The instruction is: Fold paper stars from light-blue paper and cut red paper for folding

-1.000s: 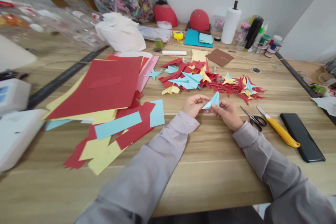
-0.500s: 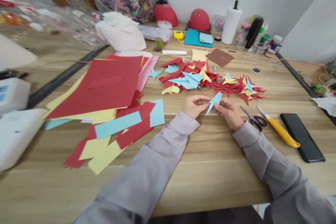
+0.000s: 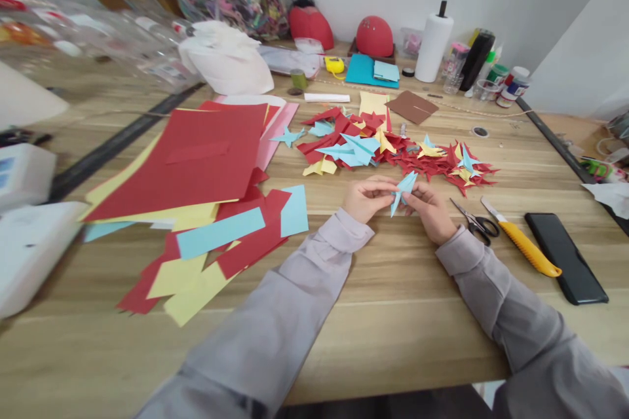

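Works at a big wood table (image 3: 393, 334). Has a stack (image 3: 216, 163) of large paper on the left, red on top. Has red, yellow and blue scraps (image 3: 250, 255) right by its front. Has a long, mostly red heap (image 3: 393, 158) of folded bits in the middle. Has a phone (image 3: 567, 258) far over on the right, with a yellow knife (image 3: 531, 249) beside it. Holds the left hand (image 3: 363, 200) and right hand (image 3: 433, 211) close together, just in front of the heap. Has scissors (image 3: 474, 221) between the right hand and the knife. Holds a little blue fold (image 3: 405, 188) up between both hands. Pinches it from the left with the left fingers and from the right with the right fingers.
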`<state>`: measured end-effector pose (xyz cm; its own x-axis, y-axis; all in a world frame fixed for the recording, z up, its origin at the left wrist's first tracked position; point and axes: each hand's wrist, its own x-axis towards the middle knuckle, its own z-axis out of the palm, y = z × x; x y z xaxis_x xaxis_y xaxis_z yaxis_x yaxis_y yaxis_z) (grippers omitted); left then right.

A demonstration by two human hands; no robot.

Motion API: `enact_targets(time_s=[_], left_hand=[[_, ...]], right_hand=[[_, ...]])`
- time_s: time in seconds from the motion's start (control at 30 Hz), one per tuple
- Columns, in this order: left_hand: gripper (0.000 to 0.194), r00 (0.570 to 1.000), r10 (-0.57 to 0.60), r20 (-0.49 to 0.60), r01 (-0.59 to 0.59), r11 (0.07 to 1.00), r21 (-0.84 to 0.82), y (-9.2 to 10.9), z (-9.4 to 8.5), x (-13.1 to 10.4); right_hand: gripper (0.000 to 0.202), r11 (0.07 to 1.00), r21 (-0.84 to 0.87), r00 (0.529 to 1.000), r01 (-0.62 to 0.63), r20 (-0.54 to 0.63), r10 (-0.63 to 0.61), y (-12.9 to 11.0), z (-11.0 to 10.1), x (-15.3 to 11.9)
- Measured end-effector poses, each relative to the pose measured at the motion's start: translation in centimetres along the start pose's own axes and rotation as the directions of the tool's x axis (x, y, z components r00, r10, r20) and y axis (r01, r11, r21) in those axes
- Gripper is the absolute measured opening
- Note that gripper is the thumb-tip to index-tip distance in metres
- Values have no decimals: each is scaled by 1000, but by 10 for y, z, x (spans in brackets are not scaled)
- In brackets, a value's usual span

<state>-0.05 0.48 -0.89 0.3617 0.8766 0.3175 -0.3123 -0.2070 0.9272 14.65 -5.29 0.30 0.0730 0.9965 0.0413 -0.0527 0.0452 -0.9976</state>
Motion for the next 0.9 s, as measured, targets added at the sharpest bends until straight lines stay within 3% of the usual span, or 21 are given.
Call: enact_targets(time_s=[0.17, 0.63, 0.9], left_hand=[[9, 1000, -4, -10, 5, 998, 64, -2, 1, -1], [11, 999, 35, -33, -34, 998, 47, 4, 5, -2], [28, 977, -192, -94, 187, 980, -61, 3, 5, -1]], right_hand=[[35, 1000, -5, 1000, 16, 12, -16, -3, 1, -1], [36, 1000, -1, 1000, 28, -2, -28, -2, 1, 0], [38, 999, -34, 1000, 6, -4, -7, -3, 3, 1]])
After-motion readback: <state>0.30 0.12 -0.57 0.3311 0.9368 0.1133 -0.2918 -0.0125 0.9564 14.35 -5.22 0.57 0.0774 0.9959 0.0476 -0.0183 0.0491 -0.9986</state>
